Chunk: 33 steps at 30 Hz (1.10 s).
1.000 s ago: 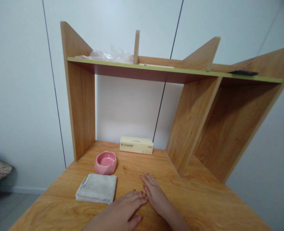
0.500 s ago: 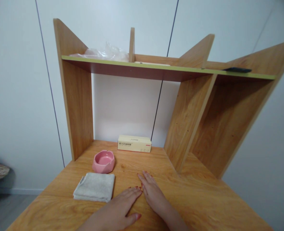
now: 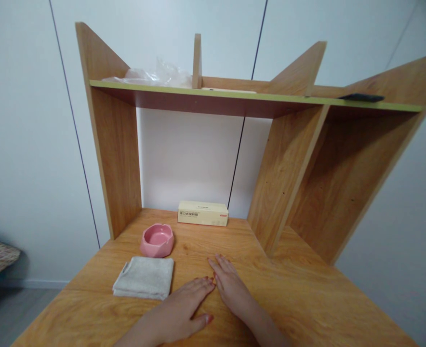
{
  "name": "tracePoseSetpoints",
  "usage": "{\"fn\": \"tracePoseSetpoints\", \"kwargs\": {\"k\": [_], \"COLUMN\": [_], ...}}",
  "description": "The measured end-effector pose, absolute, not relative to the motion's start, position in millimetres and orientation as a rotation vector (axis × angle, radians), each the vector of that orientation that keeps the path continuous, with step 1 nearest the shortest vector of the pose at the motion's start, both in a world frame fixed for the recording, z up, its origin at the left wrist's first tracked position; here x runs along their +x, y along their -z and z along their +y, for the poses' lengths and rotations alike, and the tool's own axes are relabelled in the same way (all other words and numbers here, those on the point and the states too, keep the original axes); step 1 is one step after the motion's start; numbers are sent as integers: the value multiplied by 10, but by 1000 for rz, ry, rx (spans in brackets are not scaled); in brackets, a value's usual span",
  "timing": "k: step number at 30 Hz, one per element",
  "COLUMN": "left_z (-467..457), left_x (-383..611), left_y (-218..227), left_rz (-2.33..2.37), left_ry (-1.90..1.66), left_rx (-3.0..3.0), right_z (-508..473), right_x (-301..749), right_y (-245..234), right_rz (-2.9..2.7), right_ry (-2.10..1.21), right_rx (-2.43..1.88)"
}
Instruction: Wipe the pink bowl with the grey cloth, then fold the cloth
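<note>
Both hands lie flat, palms down, on the wooden desk [image 3: 307, 294], fingers stretched out and holding nothing. The left hand [image 3: 184, 308] points up and to the right, its fingertips touching or almost touching the side of the right hand [image 3: 231, 286], which points up and to the left; the two meet near the middle of the desk. Just beside the left hand, to its left, a folded grey cloth [image 3: 144, 283] lies flat on the wood, apart from the fingers. Just behind the cloth sits a pink bowl [image 3: 157, 239], upright. Further back, against the white wall, a long cream box [image 3: 203, 213] lies on its side. Above, on the shelf [image 3: 256, 99], a crumpled clear plastic bag [image 3: 155, 77] rests at the left, and a dark flat object [image 3: 361, 97] lies at the right.
</note>
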<state>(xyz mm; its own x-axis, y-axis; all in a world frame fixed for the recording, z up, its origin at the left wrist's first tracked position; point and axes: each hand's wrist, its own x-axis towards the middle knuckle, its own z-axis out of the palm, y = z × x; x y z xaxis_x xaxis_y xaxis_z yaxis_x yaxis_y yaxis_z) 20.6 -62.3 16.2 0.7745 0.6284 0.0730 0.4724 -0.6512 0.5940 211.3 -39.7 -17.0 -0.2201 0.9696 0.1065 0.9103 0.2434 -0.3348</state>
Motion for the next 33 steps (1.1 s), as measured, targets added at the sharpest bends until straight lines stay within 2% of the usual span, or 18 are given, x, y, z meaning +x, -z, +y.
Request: {"fn": "tracePoseSetpoints", "kwargs": {"k": [23,28,33], "left_z": [-617,-633,-636], "left_x": [208,210,209], "left_y": [-143,-177,-31], "left_rz": [818,792,848], "left_ry": [-427,-463,-465], "left_rx": [2421,2466,2598], "right_z": [-371,-412,-568], "right_x": [2132,1879,1264], "right_y": [261,-8,-393], "right_rz": [-2099,-1970,-2240], "right_ry": [-237,-186,-312], "right_rx": [-1669,-1598,-1373]}}
